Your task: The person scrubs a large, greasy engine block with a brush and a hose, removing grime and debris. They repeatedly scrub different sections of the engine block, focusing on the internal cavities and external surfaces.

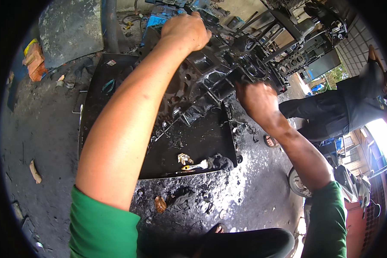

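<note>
A dark, greasy engine block (204, 60) lies on a black metal tray (193, 146) on the floor. My left hand (185, 31) reaches over to its far side, fingers curled down over the edge and partly hidden. Closer to me, my right hand (260, 101) is closed at the block's right side, knuckles up, with its fingertips out of sight. Round holes show in the block's left face. A paintbrush (195, 166) with a yellow and white handle rests at the tray's near edge, beside a dark rag (220, 162) and a crumpled wrapper (185, 158).
Oily, wet floor (241, 189) surrounds the tray, with a black rag (181, 200) near my foot. A person in dark clothes (331, 107) stands at the right, near a parked motorbike (348, 182). More engine parts (292, 62) stand at the back right; a metal sheet (71, 32) leans at the back left.
</note>
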Demonstrator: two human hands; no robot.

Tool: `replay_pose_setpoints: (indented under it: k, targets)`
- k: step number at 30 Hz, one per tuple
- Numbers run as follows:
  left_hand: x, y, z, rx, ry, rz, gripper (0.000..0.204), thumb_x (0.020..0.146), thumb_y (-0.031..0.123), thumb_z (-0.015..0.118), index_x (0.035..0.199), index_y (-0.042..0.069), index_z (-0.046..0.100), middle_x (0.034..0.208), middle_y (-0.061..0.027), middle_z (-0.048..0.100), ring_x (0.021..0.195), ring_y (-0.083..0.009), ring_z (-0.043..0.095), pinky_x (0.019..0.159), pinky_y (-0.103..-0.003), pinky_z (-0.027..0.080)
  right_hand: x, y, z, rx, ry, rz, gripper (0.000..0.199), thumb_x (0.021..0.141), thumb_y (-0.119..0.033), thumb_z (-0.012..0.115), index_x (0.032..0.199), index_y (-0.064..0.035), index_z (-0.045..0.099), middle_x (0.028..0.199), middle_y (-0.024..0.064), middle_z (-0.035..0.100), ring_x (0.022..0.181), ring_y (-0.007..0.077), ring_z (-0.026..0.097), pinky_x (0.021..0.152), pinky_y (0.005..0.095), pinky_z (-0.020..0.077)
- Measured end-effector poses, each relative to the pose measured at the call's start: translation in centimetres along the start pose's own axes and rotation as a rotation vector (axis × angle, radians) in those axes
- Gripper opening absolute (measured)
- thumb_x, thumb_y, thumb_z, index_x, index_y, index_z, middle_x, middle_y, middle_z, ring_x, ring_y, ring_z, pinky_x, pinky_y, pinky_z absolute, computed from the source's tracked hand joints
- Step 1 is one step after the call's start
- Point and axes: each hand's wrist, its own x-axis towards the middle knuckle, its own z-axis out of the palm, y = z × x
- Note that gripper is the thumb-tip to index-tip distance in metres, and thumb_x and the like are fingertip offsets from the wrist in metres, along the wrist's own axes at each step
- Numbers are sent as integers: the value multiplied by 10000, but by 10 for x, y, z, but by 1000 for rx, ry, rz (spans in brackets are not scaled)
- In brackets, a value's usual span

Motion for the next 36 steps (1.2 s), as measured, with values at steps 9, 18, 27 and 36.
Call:
replay_pose_setpoints:
  k: [9, 18, 27, 36]
  targets:
    - [-1, -1, -1, -19, 14, 16, 534, 909, 388, 590, 1274, 0, 553, 1189, -178, 667, 1098, -304, 656, 912, -394, 532, 13, -2, -10, -9, -174, 58, 292, 987, -298, 518, 920, -75, 694, 689, 191, 665, 634, 369, 686, 575, 473, 571]
    - [2, 0, 4, 7, 56, -5, 494, 896, 352, 601, 1253, 12, 569, 1172, -156, 678, 1120, -271, 647, 903, -380, 529, 21, -6, -14, -67, -99, -73, 341, 967, -353, 537, 886, -71, 711, 724, 207, 675, 677, 390, 689, 628, 488, 567]
    - [4, 1, 0, -44, 71, 1, 462, 866, 233, 582, 1263, -1, 561, 1214, -168, 661, 1130, -265, 644, 901, -371, 530, 33, -2, -16, -85, -109, -125, 384, 978, -328, 518, 779, -53, 699, 711, 193, 678, 689, 351, 702, 629, 442, 575]
    - [4, -1, 5, -19, 62, 16, 499, 839, 188, 599, 1290, -17, 543, 1190, -180, 670, 1112, -277, 653, 909, -362, 526, 36, -2, -15, -265, -252, -102, 191, 913, -245, 609, 889, -106, 737, 711, 162, 689, 678, 319, 711, 615, 423, 582]
